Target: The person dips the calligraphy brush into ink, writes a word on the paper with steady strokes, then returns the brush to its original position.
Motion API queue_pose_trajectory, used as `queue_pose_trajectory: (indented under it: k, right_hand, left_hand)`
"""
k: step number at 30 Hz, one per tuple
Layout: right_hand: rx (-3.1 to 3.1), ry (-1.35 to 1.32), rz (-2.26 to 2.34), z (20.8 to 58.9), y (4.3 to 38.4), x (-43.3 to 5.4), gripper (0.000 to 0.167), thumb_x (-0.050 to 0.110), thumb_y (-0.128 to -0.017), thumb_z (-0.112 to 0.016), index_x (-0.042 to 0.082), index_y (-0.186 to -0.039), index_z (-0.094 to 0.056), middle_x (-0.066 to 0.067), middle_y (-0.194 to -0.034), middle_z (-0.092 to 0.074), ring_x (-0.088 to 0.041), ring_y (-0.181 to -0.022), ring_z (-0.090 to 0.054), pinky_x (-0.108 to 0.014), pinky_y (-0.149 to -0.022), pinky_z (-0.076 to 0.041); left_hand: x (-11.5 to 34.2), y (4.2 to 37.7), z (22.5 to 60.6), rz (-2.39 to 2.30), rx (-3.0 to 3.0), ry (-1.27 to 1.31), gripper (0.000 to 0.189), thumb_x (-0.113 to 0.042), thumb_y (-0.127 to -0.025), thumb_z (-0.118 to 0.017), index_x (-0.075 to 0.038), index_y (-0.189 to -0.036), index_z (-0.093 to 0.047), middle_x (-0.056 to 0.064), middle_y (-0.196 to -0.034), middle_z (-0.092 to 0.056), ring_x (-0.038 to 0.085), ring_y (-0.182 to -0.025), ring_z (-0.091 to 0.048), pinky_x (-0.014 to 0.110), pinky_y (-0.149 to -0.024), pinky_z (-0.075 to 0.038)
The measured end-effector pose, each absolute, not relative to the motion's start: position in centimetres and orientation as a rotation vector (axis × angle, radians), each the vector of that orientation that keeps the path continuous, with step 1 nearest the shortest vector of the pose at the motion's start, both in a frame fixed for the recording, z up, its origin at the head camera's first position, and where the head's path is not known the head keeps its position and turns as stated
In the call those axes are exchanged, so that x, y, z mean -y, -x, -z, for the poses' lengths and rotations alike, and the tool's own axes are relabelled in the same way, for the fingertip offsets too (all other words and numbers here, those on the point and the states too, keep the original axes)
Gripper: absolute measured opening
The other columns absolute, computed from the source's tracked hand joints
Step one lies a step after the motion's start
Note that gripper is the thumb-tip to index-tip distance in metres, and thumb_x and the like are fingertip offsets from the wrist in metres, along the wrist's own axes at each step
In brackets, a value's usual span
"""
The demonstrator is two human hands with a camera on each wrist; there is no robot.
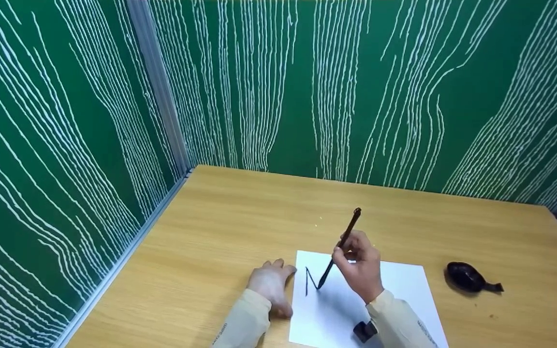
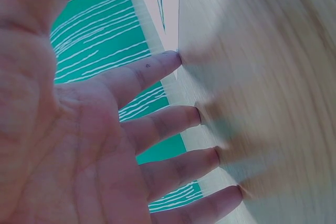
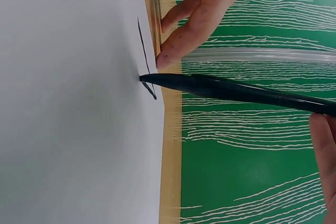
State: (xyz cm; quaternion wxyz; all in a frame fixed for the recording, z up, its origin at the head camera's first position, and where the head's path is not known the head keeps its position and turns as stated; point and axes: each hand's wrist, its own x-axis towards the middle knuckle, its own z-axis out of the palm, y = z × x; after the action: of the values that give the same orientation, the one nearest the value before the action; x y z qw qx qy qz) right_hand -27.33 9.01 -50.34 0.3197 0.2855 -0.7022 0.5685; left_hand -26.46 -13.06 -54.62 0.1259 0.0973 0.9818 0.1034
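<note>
My right hand [image 1: 361, 270] pinches a long black brush [image 1: 348, 234] with a small loop at its top. The brush's dark, pointed tip touches a white sheet of paper [image 1: 399, 299], at the lower end of a slanting stroke. Black strokes [image 1: 306, 281] on the sheet form a vertical line joined to that diagonal. At the left edge of the paper, my left hand [image 1: 270, 282] rests on the table, fingers spread. Its fingertips [image 2: 191, 114] press on the wood in the left wrist view. The right wrist view shows the brush [image 3: 231, 88] close up.
A dark, glossy oval dish [image 1: 465, 277] with a short handle lies on the wooden table [image 1: 240, 208], right of the paper. By the right sleeve is a small black block [image 1: 364, 332]. Green panels [image 1: 298, 92] with white wavy lines enclose the table's back and left.
</note>
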Motion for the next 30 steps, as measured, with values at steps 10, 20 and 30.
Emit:
queue_pose_trajectory:
  k: [10,20,30]
  right_hand:
    - [1.818,-0.78,-1.505,50.4,27.4,-9.1,0.034,-0.026,-0.083,-0.061,-0.005,-0.109,-0.063,-0.017,-0.072,-0.066,0.008,-0.073,-0.063,-0.009,-0.063,-0.06]
    - [1.813,-0.776,-1.48,50.3,27.3,-9.2,0.034,-0.025,-0.081,-0.062,-0.003,-0.107,-0.064,-0.016,-0.07,-0.065,0.007,-0.071,-0.061,-0.009,-0.06,-0.057]
    - [1.836,-0.76,-1.476,50.2,27.3,-9.4,0.033,-0.025,-0.084,-0.061,-0.004,-0.108,-0.064,-0.017,-0.072,-0.067,0.007,-0.072,-0.061,-0.009,-0.062,-0.057]
  left_hand:
    - [13.1,26.3,54.7,-0.294,-2.876,-0.287,0.111,-0.045,-0.065,-0.105,-0.028,-0.164,-0.058,0.013,-0.176,-0.053,0.046,-0.16,-0.053,0.061,-0.127,-0.053]
    - [13.0,26.2,54.5,-0.298,-2.874,-0.287,0.111,-0.043,-0.065,-0.106,-0.027,-0.164,-0.059,0.013,-0.175,-0.053,0.046,-0.16,-0.053,0.061,-0.127,-0.053]
    - [12.7,25.1,52.3,-0.358,-2.854,-0.253,0.109,-0.036,-0.066,-0.106,-0.024,-0.163,-0.06,0.015,-0.175,-0.052,0.048,-0.161,-0.051,0.063,-0.131,-0.048]
